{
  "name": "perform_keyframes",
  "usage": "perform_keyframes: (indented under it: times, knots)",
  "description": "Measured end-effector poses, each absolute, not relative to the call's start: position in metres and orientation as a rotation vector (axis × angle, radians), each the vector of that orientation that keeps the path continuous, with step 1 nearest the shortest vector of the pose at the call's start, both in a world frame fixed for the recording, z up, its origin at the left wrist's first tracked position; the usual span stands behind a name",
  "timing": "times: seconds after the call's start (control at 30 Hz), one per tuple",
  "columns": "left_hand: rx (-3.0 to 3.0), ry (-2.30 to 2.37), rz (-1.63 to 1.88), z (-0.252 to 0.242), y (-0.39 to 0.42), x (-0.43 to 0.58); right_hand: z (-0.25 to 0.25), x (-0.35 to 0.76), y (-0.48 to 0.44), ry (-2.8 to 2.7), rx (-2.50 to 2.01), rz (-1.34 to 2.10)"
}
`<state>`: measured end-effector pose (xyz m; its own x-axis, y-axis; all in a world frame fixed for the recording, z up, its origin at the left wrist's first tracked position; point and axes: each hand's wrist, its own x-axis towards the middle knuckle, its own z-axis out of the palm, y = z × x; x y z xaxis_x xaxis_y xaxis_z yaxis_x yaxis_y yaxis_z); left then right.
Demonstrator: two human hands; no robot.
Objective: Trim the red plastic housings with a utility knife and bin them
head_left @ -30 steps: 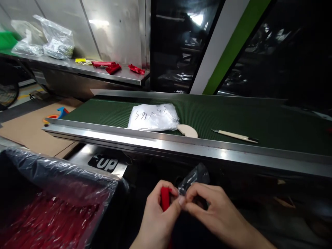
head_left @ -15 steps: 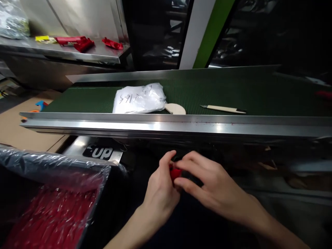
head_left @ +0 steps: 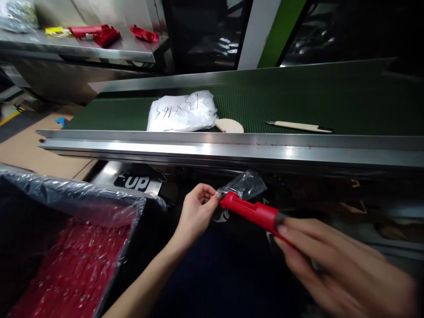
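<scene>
Pinching crinkly clear film, left fingers adjoin a rounded red tube.

A green ribbed conveyor belt runs left to right across the middle. On it, in that order, lie a white plastic-wrapped packet, a flat cream disc and a slim cream-handled knife. Behind its left part, a steel shelf bears red plastic parts. In front, at left, a black plastic-lined bin holds red pieces. Front centre, a long red plastic part sits between left hand and right hand, a clear plastic bag just beyond its left end.
</scene>
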<state>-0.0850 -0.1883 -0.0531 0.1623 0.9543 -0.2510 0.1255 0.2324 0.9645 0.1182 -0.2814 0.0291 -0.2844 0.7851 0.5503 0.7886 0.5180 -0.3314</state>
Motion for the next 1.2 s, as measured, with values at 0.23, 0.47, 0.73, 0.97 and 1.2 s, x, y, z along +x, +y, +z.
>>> perform_keyframes:
  times: [0.23, 0.47, 0.73, 0.97, 1.2]
  knots:
    - [1.224, 1.179, 0.855, -0.05, -0.202, -0.086, 0.011, 0.123, -0.279, -2.27, -1.18, -0.003]
    - [1.507, 1.181, 0.981, -0.048, -0.209, -0.09, 0.007, 0.125, -0.27, -2.515, -1.001, 0.033]
    - [1.702, 1.166, 1.256, -0.066, -0.231, -0.082, -0.026, 0.09, -0.276, -1.878, -1.287, 0.021]
    - [1.577, 1.261, 1.248, -0.081, -0.248, -0.07, -0.056, 0.06, -0.292, -1.177, -1.51, 0.536]
    - [1.73, 1.249, 1.235, -0.066, -0.249, -0.084, -0.052, 0.096, -0.283, -1.984, -1.172, 0.273]
